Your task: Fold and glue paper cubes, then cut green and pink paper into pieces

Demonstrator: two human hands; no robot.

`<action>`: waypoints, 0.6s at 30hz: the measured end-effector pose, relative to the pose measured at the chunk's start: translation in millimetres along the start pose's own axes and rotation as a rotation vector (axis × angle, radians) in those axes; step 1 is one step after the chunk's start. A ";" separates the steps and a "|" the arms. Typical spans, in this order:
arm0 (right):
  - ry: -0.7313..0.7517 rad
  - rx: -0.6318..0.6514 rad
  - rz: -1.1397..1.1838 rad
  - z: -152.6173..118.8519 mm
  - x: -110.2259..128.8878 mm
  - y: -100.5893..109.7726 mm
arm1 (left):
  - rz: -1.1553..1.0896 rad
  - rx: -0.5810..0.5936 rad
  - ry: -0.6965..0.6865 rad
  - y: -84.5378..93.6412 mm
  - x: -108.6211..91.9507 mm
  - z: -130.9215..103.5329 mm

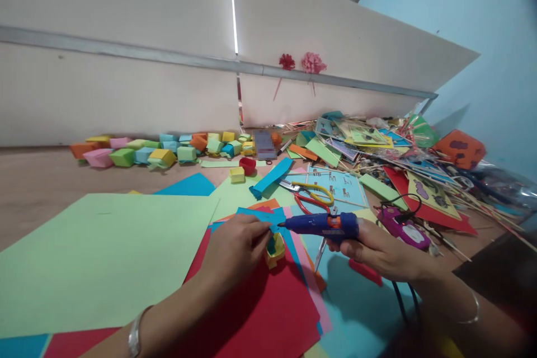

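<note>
The right hand [375, 249] is wrapped around the handle of a blue glue gun [319, 225], whose long axis runs nearly level from side to side, its nozzle aimed left at the fingertips of the left hand [235, 246]. Just below the nozzle, on the person's side of it, a small yellow paper box [276, 260] with teal paper inside stands over a red sheet [251, 302]. The left hand is nearer to the box, right beside it, its fingers bent and drawn together; whether they pinch the box or the teal paper, I cannot tell. The gun carries a small label too blurred to read. Beyond the scissors [312, 193], a light-blue sheet [354, 193] bears small drawings; no readable words show.
</note>
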State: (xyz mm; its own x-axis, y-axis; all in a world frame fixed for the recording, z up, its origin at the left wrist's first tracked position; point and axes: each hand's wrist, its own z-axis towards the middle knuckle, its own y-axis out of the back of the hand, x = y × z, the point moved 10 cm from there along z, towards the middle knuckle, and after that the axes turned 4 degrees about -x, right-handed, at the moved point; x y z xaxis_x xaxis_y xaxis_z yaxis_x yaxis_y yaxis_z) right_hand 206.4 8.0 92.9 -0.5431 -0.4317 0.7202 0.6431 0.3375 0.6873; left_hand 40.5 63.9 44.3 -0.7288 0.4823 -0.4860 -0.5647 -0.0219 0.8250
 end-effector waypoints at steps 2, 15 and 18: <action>0.011 0.008 -0.003 0.1 0.4 -1.1 | 0.017 -0.010 -0.017 0.6 -1.9 -0.4; -0.029 -0.003 -0.026 2.3 -0.9 -3.4 | 0.055 -0.021 -0.072 0.6 -5.4 -0.8; -0.020 0.028 -0.038 0.1 -0.8 -6.4 | 0.055 -0.030 -0.072 1.3 -4.4 -0.8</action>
State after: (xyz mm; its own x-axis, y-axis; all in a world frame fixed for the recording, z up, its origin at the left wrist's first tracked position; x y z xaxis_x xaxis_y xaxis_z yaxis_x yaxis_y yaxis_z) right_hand 202.7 6.3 88.0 -0.5774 -0.4280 0.6953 0.6070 0.3445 0.7161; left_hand 42.6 61.1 47.2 -0.7301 0.5414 -0.4170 -0.5366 -0.0762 0.8404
